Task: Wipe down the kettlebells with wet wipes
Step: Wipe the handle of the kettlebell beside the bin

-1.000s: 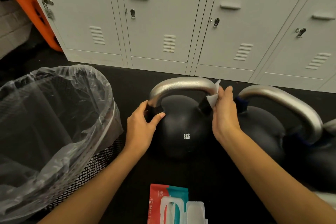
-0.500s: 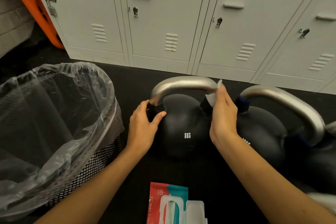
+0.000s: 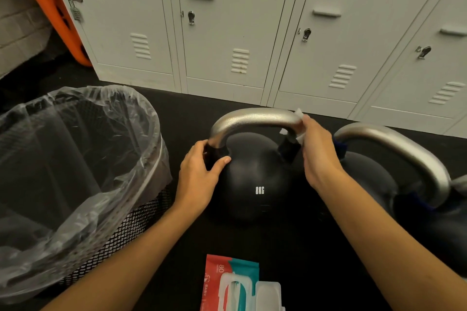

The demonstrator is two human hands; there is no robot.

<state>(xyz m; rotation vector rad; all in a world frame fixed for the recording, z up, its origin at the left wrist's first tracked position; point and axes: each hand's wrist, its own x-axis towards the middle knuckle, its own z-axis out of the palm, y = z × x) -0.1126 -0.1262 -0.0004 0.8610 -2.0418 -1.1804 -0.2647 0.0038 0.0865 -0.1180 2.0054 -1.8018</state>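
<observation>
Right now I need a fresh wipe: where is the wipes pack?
In the head view, the wipes pack lies on the dark floor at bottom centre, lid open, between the forearms, nearer than the 8KG kettlebell.

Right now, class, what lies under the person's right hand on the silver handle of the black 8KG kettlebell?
A white wet wipe shows around the right hand, pressed on the kettlebell's handle. The hand hides most of it.

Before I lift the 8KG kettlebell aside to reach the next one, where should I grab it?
Likely the top of the silver handle on the 8KG kettlebell, coming down from above. The bell stands upright, so the arch is open there, between the left hand at one base and the right hand wiping the other.
</observation>
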